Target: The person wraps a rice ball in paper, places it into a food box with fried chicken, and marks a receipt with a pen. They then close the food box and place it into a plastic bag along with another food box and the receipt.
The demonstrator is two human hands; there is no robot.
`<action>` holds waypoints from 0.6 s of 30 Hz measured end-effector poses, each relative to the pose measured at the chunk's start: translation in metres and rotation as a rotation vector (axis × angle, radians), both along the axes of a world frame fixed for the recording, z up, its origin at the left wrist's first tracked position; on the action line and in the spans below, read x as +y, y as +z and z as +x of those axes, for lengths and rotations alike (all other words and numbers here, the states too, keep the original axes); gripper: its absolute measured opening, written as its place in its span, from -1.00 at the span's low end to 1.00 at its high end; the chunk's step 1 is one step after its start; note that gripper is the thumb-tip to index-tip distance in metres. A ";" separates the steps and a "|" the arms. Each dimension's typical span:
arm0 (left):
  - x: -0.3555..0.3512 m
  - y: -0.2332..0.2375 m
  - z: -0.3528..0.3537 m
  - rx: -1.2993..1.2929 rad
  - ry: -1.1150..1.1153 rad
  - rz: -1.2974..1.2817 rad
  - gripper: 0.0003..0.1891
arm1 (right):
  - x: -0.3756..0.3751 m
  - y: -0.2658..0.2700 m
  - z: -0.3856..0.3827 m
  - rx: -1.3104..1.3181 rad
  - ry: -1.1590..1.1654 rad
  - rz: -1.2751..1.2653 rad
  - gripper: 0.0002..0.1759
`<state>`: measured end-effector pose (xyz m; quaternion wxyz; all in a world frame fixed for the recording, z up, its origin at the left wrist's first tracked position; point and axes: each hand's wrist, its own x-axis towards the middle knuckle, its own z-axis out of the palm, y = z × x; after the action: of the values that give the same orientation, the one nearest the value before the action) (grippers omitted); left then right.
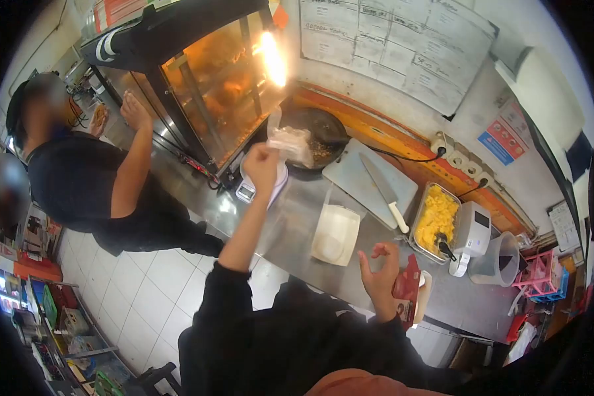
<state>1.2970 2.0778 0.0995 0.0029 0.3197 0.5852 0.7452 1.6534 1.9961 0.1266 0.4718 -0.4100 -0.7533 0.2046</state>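
My left hand (264, 166) is raised over the steel counter, its fingers pinched on a crumpled, see-through plastic bag (290, 144). The plastic hangs in front of a dark round pan (330, 132) with brown bits in it. Under my left wrist stands a white kitchen scale (247, 191). My right hand (379, 272) is held over the counter's near side, thumb and fingers curved but apart, with nothing between them. Right beside it are a red box (408, 288) and the cream, square-cornered container (336, 234).
A knife (384, 191) lies on a cutting board (350, 173). Further right come a metal tray of yellow food (435, 214), a white device (472, 231) and a clear jug (498, 261). A lit glass cabinet (221, 79) stands at the back left; a co-worker (79, 171) stands beside it.
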 end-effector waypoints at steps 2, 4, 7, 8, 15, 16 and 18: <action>0.039 -0.003 -0.055 0.156 0.046 0.165 -0.90 | 0.006 -0.007 -0.011 -0.013 -0.014 -0.050 -0.55; 0.063 -0.023 -0.097 0.472 0.121 -0.136 -0.90 | 0.011 -0.006 -0.020 -0.007 -0.031 -0.106 -0.57; 0.095 -0.062 -0.128 0.704 0.042 -0.549 -0.94 | 0.017 -0.006 -0.022 -0.048 -0.091 -0.123 -0.61; 0.103 -0.076 -0.134 0.777 0.021 -0.685 -0.93 | 0.017 -0.007 -0.021 -0.068 -0.117 -0.119 -0.62; 0.137 -0.116 -0.173 0.822 -0.362 -1.141 -0.80 | 0.007 -0.012 -0.001 -0.051 -0.231 -0.234 -0.67; 0.137 -0.120 -0.179 0.720 -0.360 -1.111 -0.80 | 0.005 -0.010 0.004 -0.066 -0.229 -0.232 -0.67; 0.114 -0.076 -0.166 0.728 -0.623 -0.845 -0.73 | -0.001 -0.006 0.018 -0.095 -0.254 -0.261 -0.66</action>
<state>1.1306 2.1922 0.0235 0.1465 0.6788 0.6717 0.2582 1.6716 1.9948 0.1206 0.4004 -0.5687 -0.6840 0.2199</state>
